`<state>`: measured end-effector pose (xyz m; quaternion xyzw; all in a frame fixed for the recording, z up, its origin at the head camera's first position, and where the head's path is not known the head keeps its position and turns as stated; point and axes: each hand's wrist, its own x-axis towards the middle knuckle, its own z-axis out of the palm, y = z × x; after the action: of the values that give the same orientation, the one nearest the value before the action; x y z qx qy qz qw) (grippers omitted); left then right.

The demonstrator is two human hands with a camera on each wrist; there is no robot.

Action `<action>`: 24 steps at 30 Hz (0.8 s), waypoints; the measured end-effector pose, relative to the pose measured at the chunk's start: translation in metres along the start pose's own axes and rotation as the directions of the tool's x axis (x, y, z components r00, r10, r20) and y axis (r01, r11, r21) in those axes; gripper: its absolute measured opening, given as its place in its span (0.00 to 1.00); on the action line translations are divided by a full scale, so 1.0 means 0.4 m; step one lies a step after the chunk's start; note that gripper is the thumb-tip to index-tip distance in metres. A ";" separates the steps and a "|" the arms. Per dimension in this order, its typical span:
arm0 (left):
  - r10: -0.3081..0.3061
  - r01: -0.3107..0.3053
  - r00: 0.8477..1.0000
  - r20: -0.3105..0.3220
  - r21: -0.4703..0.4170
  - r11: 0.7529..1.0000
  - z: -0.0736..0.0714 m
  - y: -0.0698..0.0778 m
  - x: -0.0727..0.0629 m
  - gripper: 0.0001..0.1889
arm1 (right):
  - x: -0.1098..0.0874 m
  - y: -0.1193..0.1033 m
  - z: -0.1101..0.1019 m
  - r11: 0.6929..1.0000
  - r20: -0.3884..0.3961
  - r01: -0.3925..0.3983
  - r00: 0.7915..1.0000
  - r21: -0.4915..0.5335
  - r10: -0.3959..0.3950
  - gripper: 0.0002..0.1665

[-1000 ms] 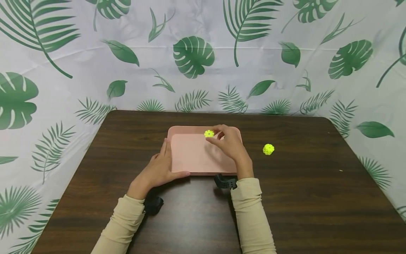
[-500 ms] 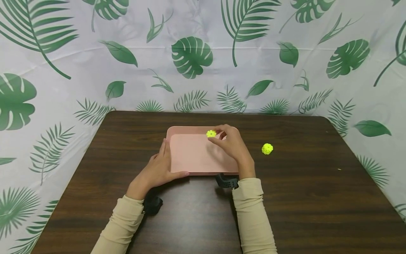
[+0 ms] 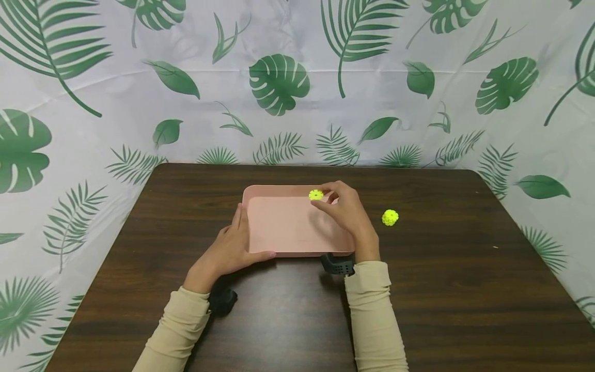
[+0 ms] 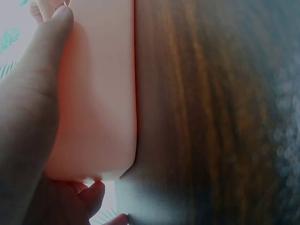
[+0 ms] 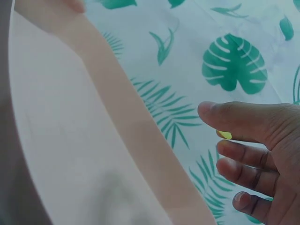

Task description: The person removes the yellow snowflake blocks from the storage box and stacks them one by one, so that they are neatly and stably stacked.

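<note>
A pink rectangular tray (image 3: pixel 293 227) lies on the dark wooden table. My left hand (image 3: pixel 230 245) holds its near left corner, with the thumb along the front wall and the fingers along the left side. In the left wrist view, the thumb (image 4: pixel 61 23) touches the tray's outer wall (image 4: pixel 103 93). Over the tray's far right part, my right hand (image 3: pixel 346 209) pinches a yellow flower-shaped disc (image 3: pixel 316 195) between thumb and finger. Only a sliver of this yellow disc (image 5: pixel 224 135) shows in the right wrist view, mostly hidden behind the thumb.
To the right of the tray, a small pile of yellow flower-shaped discs (image 3: pixel 390 217) sits on the table (image 3: pixel 441 289). A tiny pale speck (image 3: pixel 495 247) lies farther right. Behind the table hangs a white leaf-print cloth (image 3: pixel 279 139).
My right hand has shifted slightly to the right with the yellow disc pinched in it. The left hand stays on the tray's corner. The head view has drifted a little.
</note>
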<state>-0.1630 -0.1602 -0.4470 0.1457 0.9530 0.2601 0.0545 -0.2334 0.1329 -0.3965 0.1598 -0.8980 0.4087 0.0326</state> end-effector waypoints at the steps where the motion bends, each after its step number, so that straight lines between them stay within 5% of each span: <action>1: -0.001 0.001 1.000 0.000 0.000 1.000 0.000 0.001 0.000 0.71 | 0.000 0.004 -0.003 1.000 -0.005 0.001 1.000 -0.003 -0.001 0.23; 24: 0.007 -0.007 1.000 -0.002 -0.014 1.000 0.000 0.002 -0.001 0.70 | -0.027 0.066 -0.070 0.998 -0.090 -0.068 0.994 -0.004 0.067 0.24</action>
<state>-0.1626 -0.1596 -0.4465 0.1485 0.9506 0.2673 0.0539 -0.2337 0.1728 -0.3993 0.1106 -0.9019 0.4133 0.0598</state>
